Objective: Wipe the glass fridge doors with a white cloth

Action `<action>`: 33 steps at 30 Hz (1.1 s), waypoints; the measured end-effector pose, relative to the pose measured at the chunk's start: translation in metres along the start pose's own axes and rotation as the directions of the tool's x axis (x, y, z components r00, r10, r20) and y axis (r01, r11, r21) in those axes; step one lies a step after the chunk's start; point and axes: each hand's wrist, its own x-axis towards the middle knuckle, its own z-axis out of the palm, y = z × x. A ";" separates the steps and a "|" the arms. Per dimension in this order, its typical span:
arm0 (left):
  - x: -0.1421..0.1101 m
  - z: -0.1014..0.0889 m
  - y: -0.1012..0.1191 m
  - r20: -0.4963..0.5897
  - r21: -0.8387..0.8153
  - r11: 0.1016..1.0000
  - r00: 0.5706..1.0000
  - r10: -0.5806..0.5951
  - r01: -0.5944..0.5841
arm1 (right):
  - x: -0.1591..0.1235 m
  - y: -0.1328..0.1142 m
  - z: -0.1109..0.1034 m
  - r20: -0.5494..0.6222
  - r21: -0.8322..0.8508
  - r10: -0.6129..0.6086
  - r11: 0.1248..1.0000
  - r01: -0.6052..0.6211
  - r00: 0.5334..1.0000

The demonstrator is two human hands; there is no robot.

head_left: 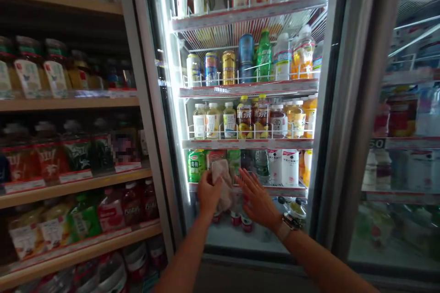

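Note:
My left hand (208,193) is shut on a crumpled beige cloth (222,178) in front of the fridge's lowest wire shelf. The cloth hangs down past the shelf's front rail (247,188) and hides the bottles directly behind it. My right hand (257,200) is open with its fingers spread, just right of the cloth and close to the same rail. A wristwatch (291,222) sits on my right wrist. Green-labelled cans (196,165) and white bottles (289,167) stand on that shelf on either side of my hands.
The lit glass-door fridge (247,62) holds shelves of cans and bottled drinks above my hands. Its glass door (392,114) stands to the right. Wooden shelves (68,103) packed with bottled drinks fill the left side. Small bottles and jars lie on the fridge floor below my hands.

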 end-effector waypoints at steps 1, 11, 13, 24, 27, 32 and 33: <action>0.009 -0.012 0.001 -0.111 0.058 0.997 0.993 0.048 -0.042 | -0.011 0.005 0.000 -0.010 -0.050 0.024 0.998 -0.024 1.000; 0.055 -0.053 -0.060 0.192 0.647 0.407 0.654 0.732 -0.645 | -0.090 0.048 0.040 -0.214 -0.267 0.180 0.935 -0.235 0.960; 0.052 -0.049 -0.083 0.264 0.641 0.340 0.613 0.744 -0.688 | -0.097 0.052 0.049 -0.266 -0.234 0.185 0.940 -0.249 0.946; 0.067 -0.025 -0.074 0.200 0.696 0.341 0.627 0.753 -0.632 | -0.112 0.053 0.070 -0.412 -0.135 0.218 0.946 -0.296 0.885; 0.062 -0.015 -0.072 0.177 0.681 0.375 0.638 0.749 -0.629 | -0.114 0.054 0.070 -0.402 -0.123 0.225 0.947 -0.296 0.888; 0.022 -0.017 -0.112 0.198 0.683 0.352 0.626 0.755 -0.640 | -0.118 0.053 0.072 -0.385 -0.086 0.261 0.945 -0.316 0.885; 0.012 -0.017 -0.121 0.195 0.682 0.357 0.629 0.752 -0.638 | -0.119 0.053 0.072 -0.385 -0.080 0.266 0.945 -0.319 0.884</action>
